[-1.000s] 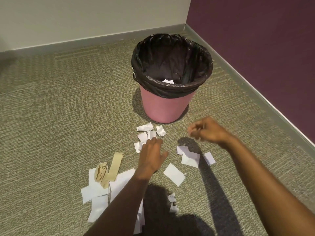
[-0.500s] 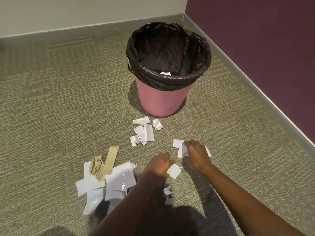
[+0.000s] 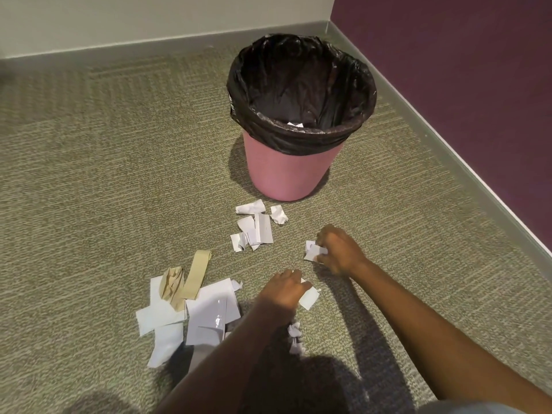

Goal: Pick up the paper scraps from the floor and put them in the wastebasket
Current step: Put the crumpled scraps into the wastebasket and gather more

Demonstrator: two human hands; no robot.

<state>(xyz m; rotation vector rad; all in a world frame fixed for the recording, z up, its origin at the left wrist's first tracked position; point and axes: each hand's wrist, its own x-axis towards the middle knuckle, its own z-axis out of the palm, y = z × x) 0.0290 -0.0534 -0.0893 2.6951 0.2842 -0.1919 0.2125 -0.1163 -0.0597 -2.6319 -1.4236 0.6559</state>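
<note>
A pink wastebasket (image 3: 286, 177) with a black liner stands on the carpet near the room's corner; one white scrap lies inside it. My right hand (image 3: 339, 249) is closed around white paper scraps (image 3: 312, 251) on the floor in front of the basket. My left hand (image 3: 283, 289) pinches a white square scrap (image 3: 309, 297) just above the carpet. A cluster of small white scraps (image 3: 255, 228) lies between my hands and the basket. Larger white sheets (image 3: 206, 315) and two tan strips (image 3: 195, 274) lie to the left. Two crumpled bits (image 3: 295, 339) sit beside my left forearm.
Olive carpet (image 3: 104, 189) covers the floor. A white wall with grey baseboard (image 3: 149, 46) runs along the back, and a purple wall (image 3: 463, 70) with baseboard runs down the right side. My shadow falls at the bottom of the view.
Both hands came down from above the scraps to the floor. The right hand gathered the scraps at the right into its grip; the left hand closed on the square scrap.
</note>
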